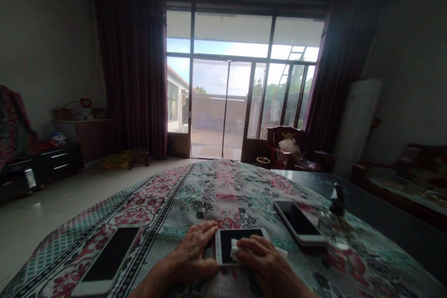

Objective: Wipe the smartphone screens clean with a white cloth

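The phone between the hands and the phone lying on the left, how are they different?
The middle phone lies sideways; the left phone points forward at a slant. The right hand holds a white wipe on the middle phone; no hand touches the left phone. Both have white edges and dark screens.

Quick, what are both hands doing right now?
Left hand: open, thumb and fingers spread at the middle phone's edge.
Right hand: closed, holding a white wipe on that phone.

The middle phone [225, 244] is white and black, and the small wad [233, 249] is white. The cloth [223, 191] carries red and green flowers; the curtains [136, 74] are dark purple.
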`<control>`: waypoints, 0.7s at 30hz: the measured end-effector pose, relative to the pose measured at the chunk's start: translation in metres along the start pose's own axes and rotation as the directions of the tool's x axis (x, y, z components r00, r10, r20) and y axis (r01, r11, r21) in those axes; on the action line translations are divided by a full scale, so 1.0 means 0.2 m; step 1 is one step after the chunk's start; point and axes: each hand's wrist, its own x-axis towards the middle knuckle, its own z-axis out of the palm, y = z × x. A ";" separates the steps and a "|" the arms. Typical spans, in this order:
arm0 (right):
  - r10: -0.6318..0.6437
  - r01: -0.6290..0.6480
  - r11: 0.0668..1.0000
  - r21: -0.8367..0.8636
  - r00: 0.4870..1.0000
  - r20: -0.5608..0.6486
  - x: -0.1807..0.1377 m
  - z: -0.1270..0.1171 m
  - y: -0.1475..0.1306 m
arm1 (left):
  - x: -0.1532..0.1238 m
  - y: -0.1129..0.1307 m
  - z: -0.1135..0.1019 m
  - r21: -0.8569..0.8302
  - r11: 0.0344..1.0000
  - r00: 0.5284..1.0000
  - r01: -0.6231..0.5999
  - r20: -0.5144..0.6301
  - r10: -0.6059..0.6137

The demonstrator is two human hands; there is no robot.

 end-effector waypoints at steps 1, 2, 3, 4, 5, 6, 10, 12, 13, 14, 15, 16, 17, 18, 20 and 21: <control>-0.001 0.001 1.000 -0.002 1.000 0.009 0.00 0.00 0.00 | 0.00 0.00 0.00 0.003 1.000 1.000 0.004 0.010 -0.004; -0.002 0.002 1.000 -0.003 1.000 0.017 0.01 0.01 0.01 | 0.00 0.01 -0.01 0.008 1.000 1.000 0.008 0.022 -0.008; -0.002 0.002 1.000 -0.004 1.000 0.022 0.01 0.01 0.01 | 0.00 0.02 -0.01 0.011 1.000 0.999 0.011 0.032 -0.011; -0.001 0.001 1.000 -0.004 1.000 0.026 0.01 0.01 0.02 | 0.00 0.02 -0.02 0.011 1.000 0.999 0.013 0.040 -0.013; -0.003 0.003 1.000 -0.001 1.000 0.028 0.01 0.02 0.02 | 0.00 0.03 -0.02 0.008 1.000 0.999 0.014 0.044 -0.015; -0.002 0.002 1.000 0.001 1.000 0.025 0.01 0.02 0.03 | 0.00 0.03 -0.02 0.005 1.000 0.999 0.016 0.045 -0.017; -0.008 0.008 1.000 0.008 1.000 -0.007 0.01 0.01 0.01 | 0.00 0.05 -0.03 0.012 1.000 0.998 0.027 0.052 -0.027; -0.021 0.021 1.000 0.009 1.000 -0.023 0.01 0.01 0.00 | 0.00 0.04 -0.03 0.018 1.000 0.999 0.023 0.046 -0.024; -0.024 0.024 1.000 0.011 0.999 -0.033 0.00 0.01 -0.01 | 0.00 0.04 -0.03 0.017 1.000 0.999 0.021 0.040 -0.022; -0.022 0.023 1.000 0.017 0.999 -0.049 0.00 0.02 -0.01 | 0.00 0.04 -0.02 0.013 1.000 0.999 0.022 0.034 -0.023; -0.014 0.016 1.000 0.025 0.997 -0.070 0.00 0.02 0.00 | 0.00 0.03 -0.02 0.011 1.000 0.999 0.024 0.029 -0.024; -0.004 0.007 0.999 0.035 0.995 -0.097 -0.01 0.03 0.01 | 0.00 0.03 -0.01 0.012 1.000 0.999 0.026 0.023 -0.026; 0.012 -0.006 0.999 0.044 0.992 -0.129 -0.01 0.04 0.02 | 0.00 0.02 -0.01 0.015 1.000 1.000 0.025 0.016 -0.026; 0.033 -0.025 0.998 0.049 0.987 -0.160 -0.02 0.04 0.03 | 0.00 0.02 -0.01 0.018 1.000 1.000 0.023 0.009 -0.023; 0.091 -0.085 0.996 0.040 0.972 -0.216 -0.03 0.05 0.06 | 0.00 0.02 -0.01 0.015 1.000 1.000 0.011 -0.004 -0.011; 0.125 -0.122 0.992 0.027 0.964 -0.236 -0.04 0.05 0.08 | 0.00 0.02 -0.01 0.011 1.000 1.000 0.003 -0.008 -0.003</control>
